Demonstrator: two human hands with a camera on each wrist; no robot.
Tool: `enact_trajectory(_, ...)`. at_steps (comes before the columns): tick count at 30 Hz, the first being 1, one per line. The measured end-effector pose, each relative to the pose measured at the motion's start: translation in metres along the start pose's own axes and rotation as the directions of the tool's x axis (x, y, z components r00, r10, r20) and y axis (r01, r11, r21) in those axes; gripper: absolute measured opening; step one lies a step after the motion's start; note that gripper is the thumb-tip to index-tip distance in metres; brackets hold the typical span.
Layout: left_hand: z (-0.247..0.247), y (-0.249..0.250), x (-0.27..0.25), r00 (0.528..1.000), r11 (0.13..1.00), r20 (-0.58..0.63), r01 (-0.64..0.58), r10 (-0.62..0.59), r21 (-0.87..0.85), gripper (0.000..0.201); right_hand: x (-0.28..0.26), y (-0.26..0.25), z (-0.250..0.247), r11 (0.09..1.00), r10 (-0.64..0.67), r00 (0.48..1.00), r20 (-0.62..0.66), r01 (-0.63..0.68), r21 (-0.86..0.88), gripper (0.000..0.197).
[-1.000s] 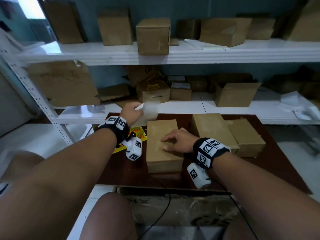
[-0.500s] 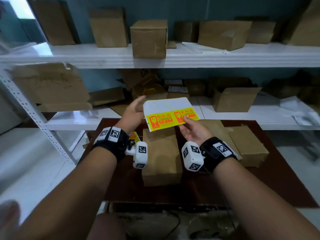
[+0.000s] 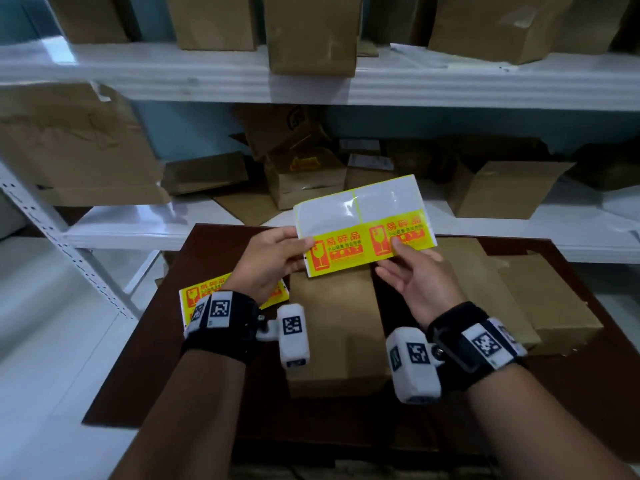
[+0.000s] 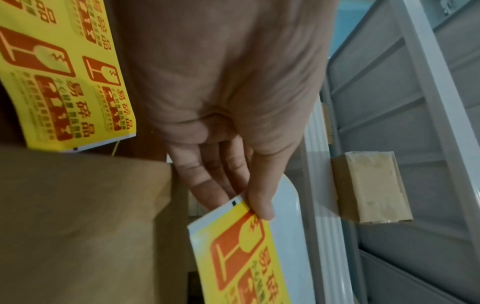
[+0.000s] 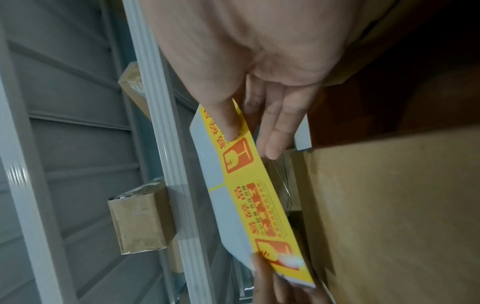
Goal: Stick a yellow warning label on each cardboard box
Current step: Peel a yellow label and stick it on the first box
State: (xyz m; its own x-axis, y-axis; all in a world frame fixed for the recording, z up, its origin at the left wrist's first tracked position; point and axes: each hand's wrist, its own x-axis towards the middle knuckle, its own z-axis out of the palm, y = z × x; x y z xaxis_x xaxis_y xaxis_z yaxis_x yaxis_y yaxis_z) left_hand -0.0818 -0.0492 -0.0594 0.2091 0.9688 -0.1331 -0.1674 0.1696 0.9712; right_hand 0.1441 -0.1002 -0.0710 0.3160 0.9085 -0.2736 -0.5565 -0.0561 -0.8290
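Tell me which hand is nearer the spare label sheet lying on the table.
Left. The left hand hovers just above the spare label sheet; the right hand is across the box.

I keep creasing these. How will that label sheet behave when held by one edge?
Likely floppy: the label sheet is thin, and both the left hand and right hand support it. Probably very light. Its glossy white upper half may be slippery.

white metal shelving against a teal wall, pale floor.
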Motion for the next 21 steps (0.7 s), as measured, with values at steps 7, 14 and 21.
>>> enact_trajectory(7, -0.008, 0.002, 0.002, 0.999, 0.99, -0.052, -0.004, 0.011, 0.142, 0.025, 0.0, -0.01, 0.006, 0.997, -0.026, 1.0, 0.003, 0.026, -0.069, 0.013)
enact_trajectory(14, -0.009, 0.006, 0.0, 0.993, 0.999, -0.115, -0.036, 0.037, 0.015, 0.028, 0.005, -0.021, 0.022, 0.885, -0.24, 0.97, -0.037, 0.203, -0.419, 0.036)
enact_trajectory(21, 0.007, 0.011, -0.008, 1.0, 1.0, 0.011, -0.006, 0.006, 0.021, 0.026, -0.003, -0.009, 0.045, 0.51, -0.334, 0.851, 0.406, 0.525, -0.682, 0.017)
